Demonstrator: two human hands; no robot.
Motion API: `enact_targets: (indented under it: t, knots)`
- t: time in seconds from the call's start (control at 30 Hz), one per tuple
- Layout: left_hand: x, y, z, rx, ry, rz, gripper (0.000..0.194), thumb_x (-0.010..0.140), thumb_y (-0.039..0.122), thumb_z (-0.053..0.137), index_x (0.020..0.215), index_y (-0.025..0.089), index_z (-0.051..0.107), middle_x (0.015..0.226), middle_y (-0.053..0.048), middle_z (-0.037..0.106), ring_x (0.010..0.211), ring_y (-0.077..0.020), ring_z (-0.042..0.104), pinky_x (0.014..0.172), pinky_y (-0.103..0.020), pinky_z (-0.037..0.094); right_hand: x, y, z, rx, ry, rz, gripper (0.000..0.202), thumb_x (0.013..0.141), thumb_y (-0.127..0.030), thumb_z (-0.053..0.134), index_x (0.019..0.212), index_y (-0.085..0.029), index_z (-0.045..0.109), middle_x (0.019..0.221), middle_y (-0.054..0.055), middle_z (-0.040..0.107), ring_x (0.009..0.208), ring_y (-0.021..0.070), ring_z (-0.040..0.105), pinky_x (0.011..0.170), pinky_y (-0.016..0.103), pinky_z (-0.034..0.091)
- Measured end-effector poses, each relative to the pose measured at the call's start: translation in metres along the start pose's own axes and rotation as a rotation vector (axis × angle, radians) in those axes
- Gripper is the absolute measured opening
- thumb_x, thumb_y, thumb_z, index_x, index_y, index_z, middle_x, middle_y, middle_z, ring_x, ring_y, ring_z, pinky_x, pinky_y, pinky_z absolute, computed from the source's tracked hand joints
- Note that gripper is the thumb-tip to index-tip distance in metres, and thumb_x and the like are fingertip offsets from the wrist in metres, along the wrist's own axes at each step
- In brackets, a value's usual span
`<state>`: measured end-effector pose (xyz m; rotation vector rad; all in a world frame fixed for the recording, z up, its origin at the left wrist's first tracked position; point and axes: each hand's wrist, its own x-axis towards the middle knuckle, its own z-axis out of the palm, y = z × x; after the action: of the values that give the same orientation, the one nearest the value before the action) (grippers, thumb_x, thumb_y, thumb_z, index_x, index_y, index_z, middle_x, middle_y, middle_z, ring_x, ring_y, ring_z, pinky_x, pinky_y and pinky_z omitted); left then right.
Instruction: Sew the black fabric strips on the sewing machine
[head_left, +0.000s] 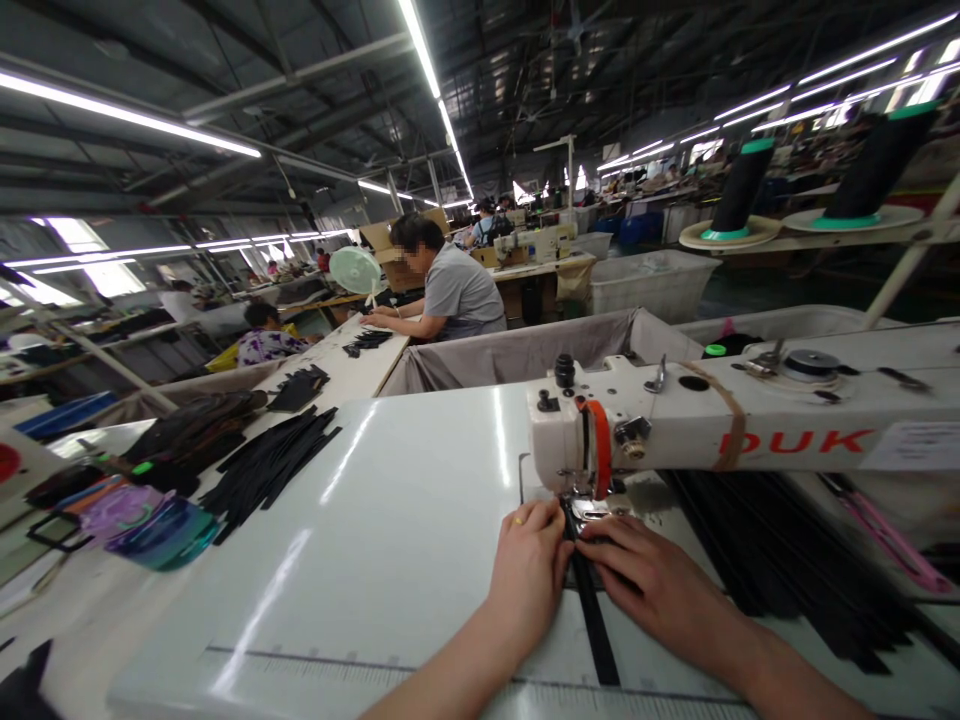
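A narrow black strip (594, 620) runs from the presser foot of a white sewing machine (645, 420) down toward the front of the table. My left hand (526, 565) lies on the strip's left side by the foot, its fingers bent and pressed together on it. From the right, my right hand (656, 575) pinches the same strip just below the foot, with fingertips near those of the left. The metal presser foot (590, 508) shows between the hands; the needle point is hard to make out.
Black strips (787, 560) lie under the machine arm, beside pink-handled scissors (892, 535). More strips (274, 460) and a blue-purple jug (154, 525) are at left. A co-worker (457, 285) sits ahead behind a cloth-lined bin (517, 350). Thread cones (742, 190) stand upper right.
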<state>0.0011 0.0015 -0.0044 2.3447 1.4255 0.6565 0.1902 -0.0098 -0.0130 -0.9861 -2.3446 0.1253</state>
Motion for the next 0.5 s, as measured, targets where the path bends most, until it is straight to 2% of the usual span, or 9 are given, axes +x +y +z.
enact_targets:
  t: [0.1,0.27,0.37,0.5]
  knots:
    - [-0.001,0.000,-0.001,-0.020,-0.013,-0.009,0.021,0.087,0.010,0.057,0.104,0.021,0.063,0.122,-0.005,0.062,0.115,-0.0254,0.054,0.098,-0.043,0.045,0.000,-0.004,-0.005,0.099,-0.004,-0.005,0.025,0.088,-0.010,0.051,0.101,-0.022,0.068,0.102,0.006,0.067,0.098,0.0193,0.062,0.089,0.034,0.051]
    - [-0.001,0.000,0.000,-0.038,-0.005,-0.019,0.024,0.086,0.010,0.055,0.106,0.021,0.064,0.123,-0.005,0.062,0.115,-0.0254,0.054,0.099,-0.043,0.044,0.000,-0.011,-0.013,0.194,-0.099,-0.053,0.018,0.086,-0.012,0.054,0.089,-0.021,0.069,0.090,0.004,0.066,0.088,0.0173,0.061,0.082,0.031,0.049]
    - [-0.001,-0.001,0.000,-0.048,0.002,-0.015,0.025,0.086,0.011,0.056,0.107,0.022,0.064,0.126,-0.005,0.061,0.116,-0.0261,0.053,0.099,-0.043,0.044,-0.001,-0.011,-0.015,0.210,-0.115,-0.063,0.018,0.086,-0.011,0.054,0.087,-0.021,0.069,0.087,0.003,0.066,0.085,0.0168,0.059,0.081,0.031,0.047]
    - [-0.002,-0.001,-0.001,-0.074,0.009,-0.005,0.019,0.084,0.011,0.060,0.100,0.020,0.065,0.119,-0.005,0.064,0.113,-0.0255,0.054,0.097,-0.043,0.044,0.001,-0.008,-0.012,0.204,-0.089,-0.048,0.018,0.086,-0.010,0.055,0.088,-0.021,0.068,0.087,0.002,0.066,0.087,0.0167,0.059,0.084,0.032,0.046]
